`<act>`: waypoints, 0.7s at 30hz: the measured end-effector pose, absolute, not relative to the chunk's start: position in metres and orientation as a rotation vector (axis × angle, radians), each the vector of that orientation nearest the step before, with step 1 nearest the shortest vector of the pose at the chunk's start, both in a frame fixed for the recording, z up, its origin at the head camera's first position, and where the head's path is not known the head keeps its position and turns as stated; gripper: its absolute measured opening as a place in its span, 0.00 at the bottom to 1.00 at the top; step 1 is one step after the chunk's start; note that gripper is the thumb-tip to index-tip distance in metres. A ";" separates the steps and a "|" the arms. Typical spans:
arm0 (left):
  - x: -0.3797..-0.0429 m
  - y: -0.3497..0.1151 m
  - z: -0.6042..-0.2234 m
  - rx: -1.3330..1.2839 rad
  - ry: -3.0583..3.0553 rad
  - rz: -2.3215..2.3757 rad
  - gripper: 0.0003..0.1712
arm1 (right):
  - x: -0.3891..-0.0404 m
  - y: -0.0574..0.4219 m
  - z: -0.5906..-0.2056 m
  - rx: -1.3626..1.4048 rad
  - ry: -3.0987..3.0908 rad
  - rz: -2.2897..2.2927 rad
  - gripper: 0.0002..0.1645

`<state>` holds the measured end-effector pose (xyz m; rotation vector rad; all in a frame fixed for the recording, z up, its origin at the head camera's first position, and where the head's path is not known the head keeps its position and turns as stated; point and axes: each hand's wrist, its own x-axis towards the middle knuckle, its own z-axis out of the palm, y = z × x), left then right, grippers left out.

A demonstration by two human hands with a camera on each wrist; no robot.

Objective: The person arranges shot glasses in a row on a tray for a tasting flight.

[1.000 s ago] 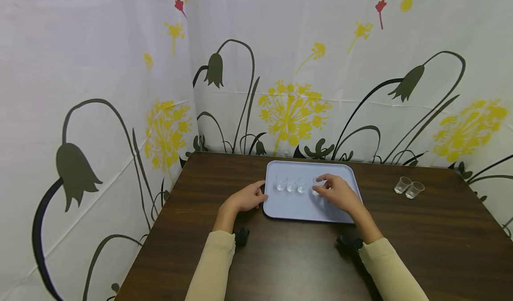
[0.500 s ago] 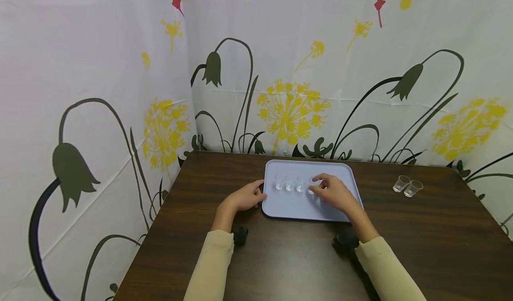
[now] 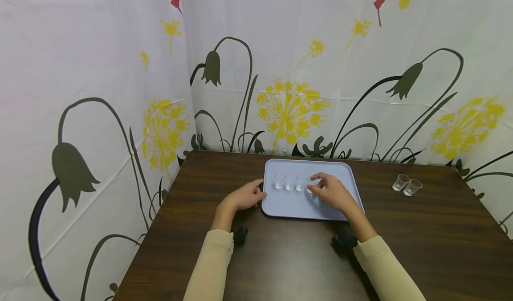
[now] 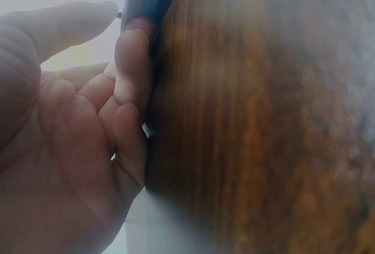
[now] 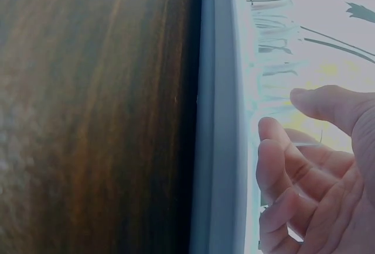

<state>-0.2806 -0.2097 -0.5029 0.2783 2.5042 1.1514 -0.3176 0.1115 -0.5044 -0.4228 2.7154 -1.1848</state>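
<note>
On the table lies a pale blue tray. Three small clear shot glasses stand upright on it in a row at the left. My right hand pinches another clear shot glass between thumb and fingers, just right of that row; its base looks to be at the tray surface. The left hand grips the tray's left edge, thumb at the rim and the other fingers curled at its side. In the right wrist view, the right hand's fingers curl above the tray rim.
Two more clear shot glasses stand close together on the dark wooden table, to the right of the tray. Behind the table hangs a white curtain with flower prints. Black wrist cameras sit under both forearms.
The right hand has shifted slightly left with its shot glass, closer to the row of three. My left hand stays at the tray edge. The head view has moved a little.
</note>
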 end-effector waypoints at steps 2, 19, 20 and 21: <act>-0.281 -0.209 -0.503 0.286 2.503 1.148 0.38 | -0.317 0.112 -0.504 -0.427 2.715 -1.184 0.25; -0.282 -0.207 -0.503 0.294 2.502 1.136 0.39 | -0.320 0.135 -0.503 -0.499 2.665 -1.182 0.35; -0.282 -0.208 -0.503 0.293 2.503 1.136 0.39 | -0.320 0.138 -0.502 -0.503 2.657 -1.188 0.35; -0.282 -0.209 -0.503 0.290 2.505 1.135 0.39 | -0.321 0.141 -0.502 -0.504 2.653 -1.193 0.35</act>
